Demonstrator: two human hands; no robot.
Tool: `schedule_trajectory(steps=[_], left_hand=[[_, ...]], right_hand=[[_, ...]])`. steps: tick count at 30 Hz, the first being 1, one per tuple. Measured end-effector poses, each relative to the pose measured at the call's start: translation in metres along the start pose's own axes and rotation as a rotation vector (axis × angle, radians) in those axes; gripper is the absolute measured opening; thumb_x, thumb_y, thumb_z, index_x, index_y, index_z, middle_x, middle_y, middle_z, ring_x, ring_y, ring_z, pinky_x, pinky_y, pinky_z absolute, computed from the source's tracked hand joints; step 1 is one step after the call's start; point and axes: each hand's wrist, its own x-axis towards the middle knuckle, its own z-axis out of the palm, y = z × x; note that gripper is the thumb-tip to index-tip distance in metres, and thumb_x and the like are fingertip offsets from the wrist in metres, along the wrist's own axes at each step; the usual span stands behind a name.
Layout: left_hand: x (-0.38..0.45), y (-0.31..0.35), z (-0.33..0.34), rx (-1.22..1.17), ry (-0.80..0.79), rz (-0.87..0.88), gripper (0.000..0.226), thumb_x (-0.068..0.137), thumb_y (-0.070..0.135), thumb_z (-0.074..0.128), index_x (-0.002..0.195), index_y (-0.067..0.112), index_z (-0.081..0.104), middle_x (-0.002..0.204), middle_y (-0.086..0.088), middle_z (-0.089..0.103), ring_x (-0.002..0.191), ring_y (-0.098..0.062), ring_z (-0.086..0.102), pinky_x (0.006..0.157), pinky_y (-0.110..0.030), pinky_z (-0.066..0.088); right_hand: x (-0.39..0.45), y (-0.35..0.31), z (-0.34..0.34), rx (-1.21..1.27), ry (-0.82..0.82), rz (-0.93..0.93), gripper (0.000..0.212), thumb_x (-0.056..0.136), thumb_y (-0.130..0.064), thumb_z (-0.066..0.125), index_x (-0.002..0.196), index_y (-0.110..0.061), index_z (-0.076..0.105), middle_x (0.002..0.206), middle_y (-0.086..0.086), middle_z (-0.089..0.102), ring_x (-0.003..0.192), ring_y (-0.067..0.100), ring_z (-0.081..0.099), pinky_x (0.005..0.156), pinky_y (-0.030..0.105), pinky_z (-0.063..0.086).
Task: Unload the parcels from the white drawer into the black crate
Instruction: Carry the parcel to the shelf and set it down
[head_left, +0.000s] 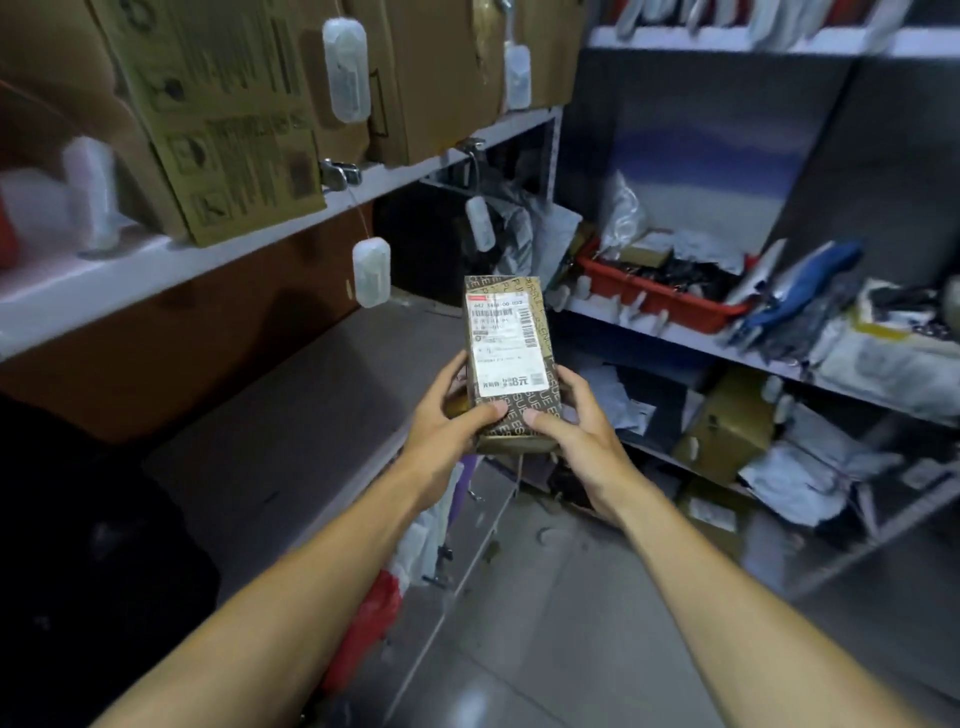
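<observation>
Parcel (511, 358), one only, is what I have up in front of me: a long dark box printed with pale lettering, a white shipping label (506, 345) with barcodes on its upper face, held lengthwise away from me in mid-air. My left hand (447, 421) grips its near left corner, thumb lying across the top near the label's lower edge; my right hand (576, 421) grips the near right corner the same way, fingers curled under where I cannot see them. Two hands, two bare forearms, nothing else in them. Beyond the parcel and to its right sits one red tray (660, 299) on a white shelf (691, 338), heaped with dark and silvery packets I cannot count. Left of the parcel runs a grey bench top (311, 415), and above that another shelf carries large brown cartons (228, 119), their tops cut off by the frame. I count four white tags (371, 278) hanging from clips near those cartons. Below the parcel the grey floor (545, 623) is blurred. Neither drawer nor crate can I make out; the dark mass at far left of the parcel is unreadable.
</observation>
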Motion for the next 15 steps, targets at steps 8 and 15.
schedule_trajectory(steps=[8,15], left_hand=[[-0.003,-0.009,0.069,0.022,-0.227,-0.016,0.083,0.073,0.007,0.085,0.144,0.037,0.054,0.134,-0.003,0.064,0.122,-0.017,0.064,0.091,-0.041,0.059],[-0.018,-0.027,0.156,0.022,-0.411,-0.057,0.079,0.078,0.003,0.083,0.145,0.033,0.053,0.136,-0.003,0.063,0.119,-0.016,0.066,0.089,-0.037,0.059]], right_hand=[[-0.053,-0.008,-0.072,-0.015,0.153,0.037,0.093,0.077,-0.046,0.082,0.156,-0.039,0.034,0.143,-0.015,0.056,0.135,0.012,0.051,0.113,0.044,0.044],[-0.113,-0.012,-0.143,0.000,0.321,0.055,0.092,0.066,-0.061,0.081,0.148,-0.050,0.040,0.139,-0.019,0.061,0.132,0.010,0.056,0.114,0.050,0.042]])
